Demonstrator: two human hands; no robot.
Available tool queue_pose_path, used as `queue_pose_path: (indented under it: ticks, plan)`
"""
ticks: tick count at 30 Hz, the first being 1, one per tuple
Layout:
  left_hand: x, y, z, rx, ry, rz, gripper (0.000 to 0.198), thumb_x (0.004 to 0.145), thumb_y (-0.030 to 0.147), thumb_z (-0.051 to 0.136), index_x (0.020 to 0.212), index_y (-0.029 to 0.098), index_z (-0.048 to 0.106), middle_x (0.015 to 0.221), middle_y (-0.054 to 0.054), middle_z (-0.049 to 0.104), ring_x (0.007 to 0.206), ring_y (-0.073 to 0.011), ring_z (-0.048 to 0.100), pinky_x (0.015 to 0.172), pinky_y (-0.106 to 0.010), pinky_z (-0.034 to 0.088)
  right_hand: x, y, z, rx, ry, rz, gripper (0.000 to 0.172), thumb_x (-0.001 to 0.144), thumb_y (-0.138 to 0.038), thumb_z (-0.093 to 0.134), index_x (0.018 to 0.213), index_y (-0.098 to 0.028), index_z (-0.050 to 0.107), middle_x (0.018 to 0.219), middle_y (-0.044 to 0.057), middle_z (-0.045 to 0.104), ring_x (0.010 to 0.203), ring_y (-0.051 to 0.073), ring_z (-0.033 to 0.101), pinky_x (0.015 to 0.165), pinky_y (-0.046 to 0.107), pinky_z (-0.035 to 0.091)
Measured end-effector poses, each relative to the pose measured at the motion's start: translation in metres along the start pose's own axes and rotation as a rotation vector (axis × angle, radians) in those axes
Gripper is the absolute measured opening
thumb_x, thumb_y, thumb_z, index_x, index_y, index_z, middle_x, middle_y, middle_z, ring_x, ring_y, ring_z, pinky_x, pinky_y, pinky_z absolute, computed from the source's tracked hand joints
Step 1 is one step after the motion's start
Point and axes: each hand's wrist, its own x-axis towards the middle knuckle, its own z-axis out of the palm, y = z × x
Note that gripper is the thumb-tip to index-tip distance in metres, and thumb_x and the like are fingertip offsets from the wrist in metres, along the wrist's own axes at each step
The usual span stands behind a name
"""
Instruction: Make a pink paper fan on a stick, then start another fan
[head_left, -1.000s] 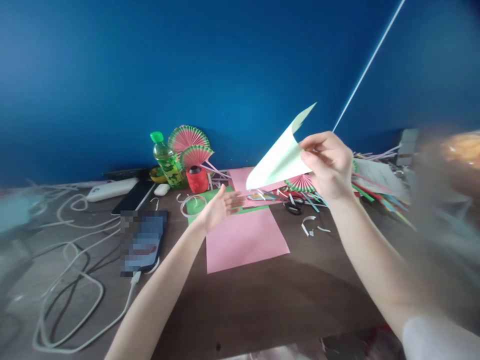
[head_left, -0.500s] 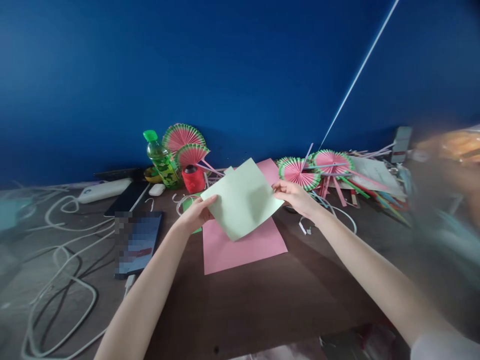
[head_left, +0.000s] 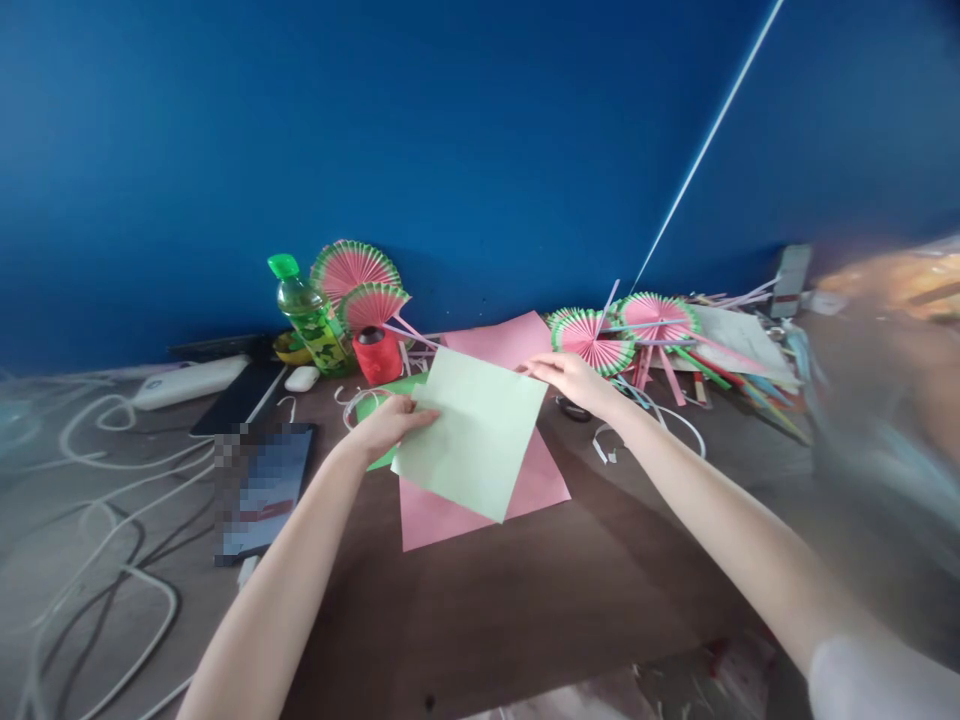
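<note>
A pale green sheet of paper (head_left: 472, 430) is held up over the table between my two hands. My left hand (head_left: 394, 425) grips its left edge, thumb on top and fingers underneath. At the upper right corner, my right hand (head_left: 570, 380) pinches the sheet between thumb and fingertips. Beneath lies a pink sheet of paper (head_left: 442, 520), partly covered by the green one. Another pink sheet (head_left: 502, 340) shows behind, near the wall. A darker green sheet (head_left: 382, 455) sticks out under my left hand.
Pink and green folded paper fans (head_left: 592, 340) rest at the back right beside coloured strips. A green-capped bottle (head_left: 311, 320), a red can-like container (head_left: 377, 357) and more fans (head_left: 356, 270) stand back left. A phone (head_left: 266, 495), a white power bank (head_left: 191, 382) and looping cables (head_left: 161, 580) lie left.
The pale green sheet has turned clockwise and tipped lower toward me. My right hand has shifted to its upper corner. The view has moved slightly.
</note>
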Motion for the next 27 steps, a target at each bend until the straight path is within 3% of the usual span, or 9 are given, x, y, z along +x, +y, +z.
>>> queue_pose_path:
  ticks: [3, 5, 10, 16, 21, 27]
  plan:
    - [0.003, -0.003, -0.004, -0.130, 0.086, 0.048, 0.026, 0.055, 0.024, 0.076, 0.076, 0.013, 0.067, 0.073, -0.007, 0.070, 0.068, -0.0202, 0.065, 0.066, -0.031, 0.053, -0.005, 0.017, -0.012, -0.184, 0.169, 0.071, 0.028, 0.082, -0.029, 0.040, 0.088, -0.016, 0.064, 0.078, 0.005, 0.067, 0.071, 0.017, 0.061, 0.071, 0.031, 0.046]
    - [0.006, -0.005, -0.008, -0.215, 0.136, 0.074, 0.028, 0.054, 0.020, 0.076, 0.079, 0.012, 0.066, 0.077, -0.007, 0.071, 0.071, -0.0202, 0.066, 0.070, -0.032, 0.053, -0.011, 0.030, -0.021, -0.354, 0.215, 0.133, 0.020, 0.077, -0.022, 0.045, 0.084, -0.017, 0.063, 0.079, 0.004, 0.067, 0.071, 0.017, 0.061, 0.072, 0.030, 0.045]
    - [0.009, -0.008, -0.012, -0.327, 0.208, 0.099, 0.024, 0.057, 0.012, 0.070, 0.081, 0.010, 0.066, 0.077, -0.007, 0.071, 0.070, -0.0182, 0.066, 0.070, -0.028, 0.053, -0.030, 0.046, -0.025, -0.630, 0.039, 0.194, 0.014, 0.068, -0.018, 0.054, 0.081, -0.020, 0.057, 0.083, 0.004, 0.063, 0.077, 0.019, 0.060, 0.068, 0.029, 0.045]
    - [0.008, -0.008, -0.012, -0.331, 0.258, 0.110, 0.021, 0.061, 0.012, 0.070, 0.081, 0.009, 0.065, 0.074, -0.008, 0.071, 0.069, -0.0180, 0.066, 0.073, -0.029, 0.053, -0.034, 0.046, -0.016, -0.800, 0.076, 0.128, 0.026, 0.073, -0.018, 0.049, 0.098, -0.019, 0.055, 0.103, 0.010, 0.056, 0.099, 0.026, 0.054, 0.079, 0.034, 0.042]
    - [0.006, -0.006, -0.010, -0.347, 0.268, 0.098, 0.021, 0.061, 0.011, 0.069, 0.082, 0.010, 0.066, 0.075, -0.008, 0.071, 0.070, -0.0186, 0.067, 0.075, -0.030, 0.053, -0.031, 0.049, -0.019, -0.843, 0.042, 0.191, 0.037, 0.071, -0.024, 0.055, 0.108, -0.017, 0.054, 0.105, 0.012, 0.053, 0.096, 0.027, 0.055, 0.078, 0.035, 0.042]
    - [0.005, -0.005, -0.007, -0.393, 0.258, 0.087, 0.020, 0.062, 0.007, 0.068, 0.082, 0.009, 0.066, 0.077, -0.007, 0.072, 0.067, -0.0164, 0.067, 0.068, -0.025, 0.055, -0.035, 0.044, -0.018, -0.817, 0.035, 0.159, 0.025, 0.075, -0.025, 0.054, 0.098, -0.019, 0.059, 0.088, 0.007, 0.063, 0.084, 0.023, 0.057, 0.072, 0.033, 0.041]
